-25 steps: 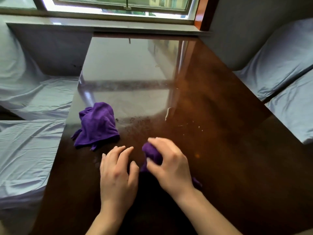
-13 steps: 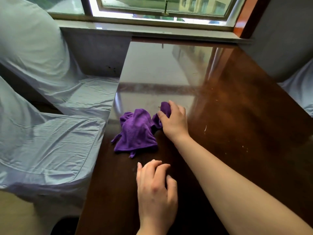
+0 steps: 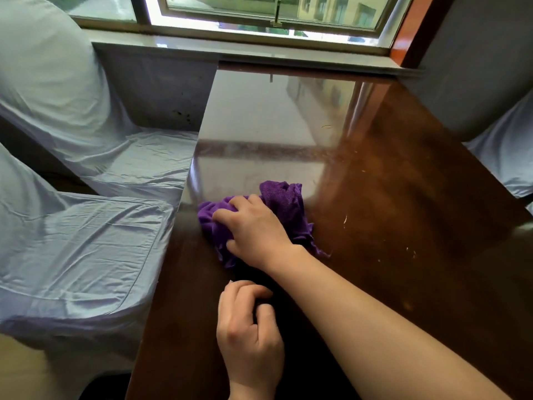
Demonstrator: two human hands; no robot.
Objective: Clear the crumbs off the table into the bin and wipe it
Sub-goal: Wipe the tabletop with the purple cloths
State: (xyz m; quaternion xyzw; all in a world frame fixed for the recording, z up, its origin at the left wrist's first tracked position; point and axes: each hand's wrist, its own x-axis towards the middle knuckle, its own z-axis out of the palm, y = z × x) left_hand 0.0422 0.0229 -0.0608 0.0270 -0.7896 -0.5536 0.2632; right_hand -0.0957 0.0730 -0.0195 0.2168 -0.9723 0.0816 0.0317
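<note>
A bunched purple cloth lies near the left edge of the glossy dark wooden table. My right hand lies on top of it, fingers and thumb curled into the fabric. My left hand rests on the table closer to me, fingers curled under, with nothing visible in it. Pale crumbs are scattered to the right of the cloth, and more specks lie further right. No bin can be identified.
Two chairs in pale blue covers stand against the table's left side. Another covered chair is at the right. The window sill borders the far end. A dark shape sits on the floor at bottom left.
My right hand carried its small purple wad left to the other purple cloth and now grips the combined bunch. My left hand's fingers went from flat to curled. The view shifted left.
</note>
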